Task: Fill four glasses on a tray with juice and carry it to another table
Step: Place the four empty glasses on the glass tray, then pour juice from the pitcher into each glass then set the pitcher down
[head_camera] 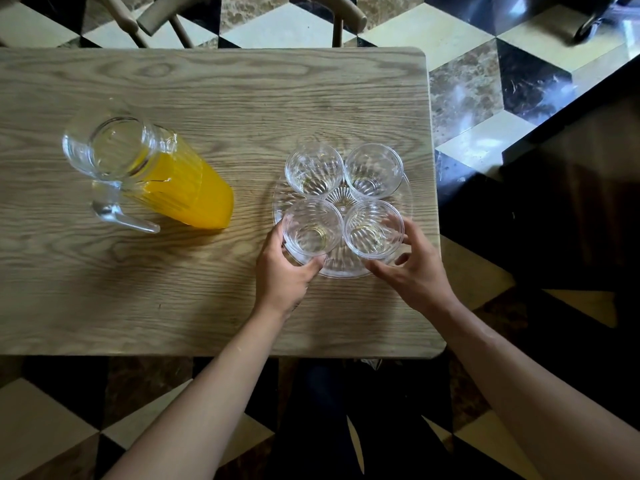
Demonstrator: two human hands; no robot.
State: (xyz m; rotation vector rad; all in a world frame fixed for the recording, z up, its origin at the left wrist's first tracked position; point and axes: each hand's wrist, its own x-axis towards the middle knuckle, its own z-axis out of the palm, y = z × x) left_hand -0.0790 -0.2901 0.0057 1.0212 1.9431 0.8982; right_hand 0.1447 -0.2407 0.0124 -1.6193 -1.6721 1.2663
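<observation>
A clear round tray (408, 188) sits at the right end of the wooden table (214, 98). Several empty clear ribbed glasses stand on it in a square: far left glass (313, 169), far right glass (373, 169), near left glass (311, 227), near right glass (374, 229). My left hand (284, 275) wraps around the near left glass. My right hand (412, 268) has its fingers curled around the near right glass, thumb and fingers touching its sides. A glass pitcher (149, 174) with orange juice stands at the left, handle toward me.
A wooden chair (249, 19) stands at the table's far side. The tray lies close to the table's right edge. A dark counter (571, 174) stands at the right. The floor is tiled in black, cream and brown.
</observation>
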